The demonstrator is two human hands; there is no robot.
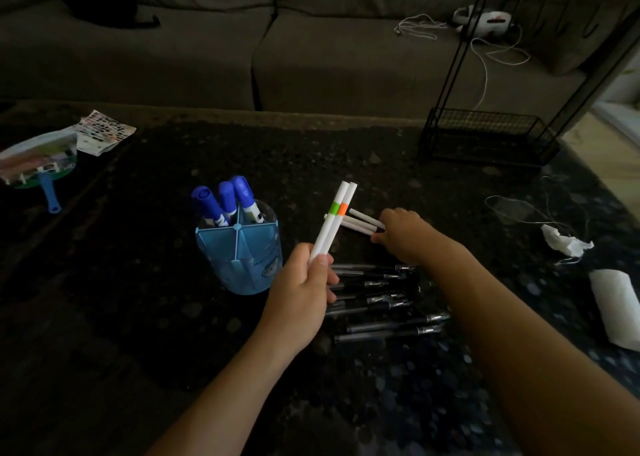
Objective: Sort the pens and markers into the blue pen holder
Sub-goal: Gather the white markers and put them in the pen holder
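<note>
Two slim white markers, one with a green band (334, 208) and one with an orange band (343, 209), are held side by side in the left hand (304, 289). The fingers and thumb are pressed together around the lower ends, and the markers point up toward 1 o'clock.

The round translucent blue plastic pen holder (239, 254) stands on the dark speckled table (138, 247), just beside the left hand at its 10 o'clock. Cross dividers split the holder into compartments. Three blue-capped whiteboard markers (225, 201) stand tilted in the far compartments, at 12 o'clock within the holder; the near compartments appear vacant.

The right hand (403, 235) lies at 2 o'clock from the left hand. Its fingers are curled onto a small group of loose white markers (360, 223) lying on the table; the exact pinch cannot be told.

A row of dark pens with clear caps (381, 299) lies flat on the table between the two forearms, at 4 o'clock from the holder.

At 2 o'clock from the holder, well apart, stands a black wire rack (485, 133). A grey fabric sofa (242, 40) spans the far side at 12 o'clock.
</note>
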